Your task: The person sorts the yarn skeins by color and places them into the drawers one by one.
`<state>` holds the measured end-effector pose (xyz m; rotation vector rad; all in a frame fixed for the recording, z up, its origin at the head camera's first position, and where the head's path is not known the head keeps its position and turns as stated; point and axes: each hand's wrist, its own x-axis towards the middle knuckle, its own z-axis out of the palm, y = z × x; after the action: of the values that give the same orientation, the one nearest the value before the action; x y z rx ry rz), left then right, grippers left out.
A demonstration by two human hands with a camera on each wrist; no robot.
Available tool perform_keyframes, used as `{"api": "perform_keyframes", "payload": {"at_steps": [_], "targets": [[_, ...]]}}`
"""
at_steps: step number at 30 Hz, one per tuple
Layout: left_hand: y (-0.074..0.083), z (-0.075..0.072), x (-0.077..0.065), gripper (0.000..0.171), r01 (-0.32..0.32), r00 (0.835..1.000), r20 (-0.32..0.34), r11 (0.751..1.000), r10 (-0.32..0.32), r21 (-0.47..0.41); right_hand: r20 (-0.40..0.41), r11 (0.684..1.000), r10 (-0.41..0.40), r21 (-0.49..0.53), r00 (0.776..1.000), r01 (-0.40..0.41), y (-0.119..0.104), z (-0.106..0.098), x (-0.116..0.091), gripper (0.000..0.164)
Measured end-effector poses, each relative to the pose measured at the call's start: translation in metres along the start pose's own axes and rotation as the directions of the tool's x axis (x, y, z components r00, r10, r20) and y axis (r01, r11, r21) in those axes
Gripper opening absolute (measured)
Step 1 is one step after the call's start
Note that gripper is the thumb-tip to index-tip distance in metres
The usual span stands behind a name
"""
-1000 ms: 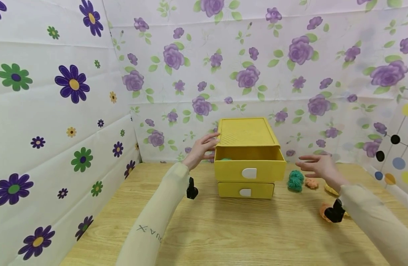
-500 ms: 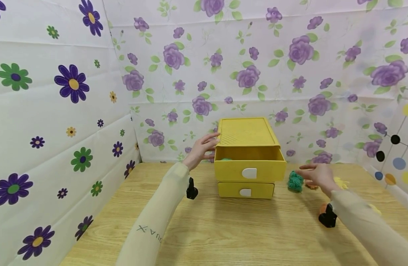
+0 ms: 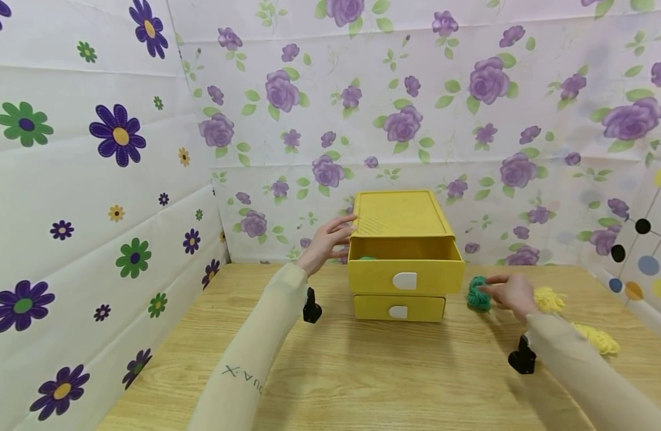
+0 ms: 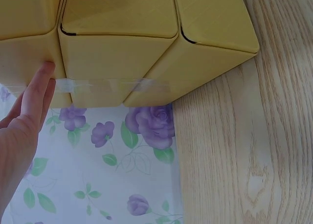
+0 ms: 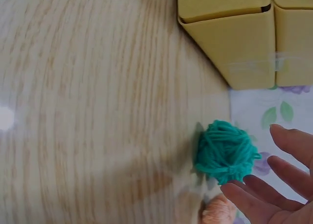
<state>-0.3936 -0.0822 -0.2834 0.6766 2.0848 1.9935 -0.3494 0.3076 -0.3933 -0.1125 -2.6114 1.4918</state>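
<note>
A yellow drawer box (image 3: 400,214) stands on the table, its upper drawer (image 3: 373,278) pulled out. Something green (image 3: 367,258) shows inside that drawer at the left. The lower drawer (image 3: 370,308) is pushed in. With fingers extended, my left hand (image 3: 325,244) touches the box's left side wall. My right hand (image 3: 514,294) is at a green ball of yarn (image 3: 476,297) to the right of the box. In the right wrist view its thumb and fingers are spread beside the green yarn (image 5: 227,153), not closed round it.
Two yellow yarn bundles (image 3: 548,299) (image 3: 597,339) lie to the right, near my right forearm. An orange yarn ball (image 5: 218,212) sits close to the green one in the right wrist view. Flowered cloth walls (image 3: 287,197) border the wooden table (image 3: 330,383) at the back and left.
My right hand has moved down and slightly left to the green yarn, now covering the orange yarn in the head view. The yellow bundles have come into sight. My left hand stays put.
</note>
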Motion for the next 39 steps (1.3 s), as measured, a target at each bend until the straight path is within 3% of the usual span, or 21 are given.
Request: {"api": "perform_keyframes", "payload": {"at_steps": [5, 9, 25, 35, 39], "targets": [[-0.012, -0.004, 0.008, 0.044, -0.007, 0.999, -0.036, 1.000, 0.007, 0.001, -0.011, 0.998, -0.022, -0.053, 1.000, 0.021, 0.005, 0.006, -0.001, 0.056], [-0.019, -0.005, 0.013, 0.041, -0.022, 0.998, -0.058, 1.000, 0.023, 0.019, -0.024, 0.996, -0.051, -0.068, 0.998, 0.049, 0.008, 0.010, 0.000, 0.052], [-0.018, -0.005, 0.012, 0.042, -0.030, 0.998, -0.059, 0.999, 0.031, 0.024, -0.045, 0.991, -0.002, -0.136, 0.999, -0.004, 0.021, 0.019, 0.004, 0.053], [-0.019, -0.005, 0.013, 0.041, -0.023, 0.998, -0.055, 1.000, 0.024, 0.018, -0.141, 0.994, -0.043, -0.102, 0.989, 0.029, 0.026, 0.020, 0.003, 0.029], [-0.019, -0.005, 0.013, 0.042, -0.025, 0.998, -0.056, 0.999, 0.026, 0.021, -0.148, 0.997, -0.038, -0.074, 0.988, 0.027, 0.024, 0.018, 0.002, 0.028]]}}
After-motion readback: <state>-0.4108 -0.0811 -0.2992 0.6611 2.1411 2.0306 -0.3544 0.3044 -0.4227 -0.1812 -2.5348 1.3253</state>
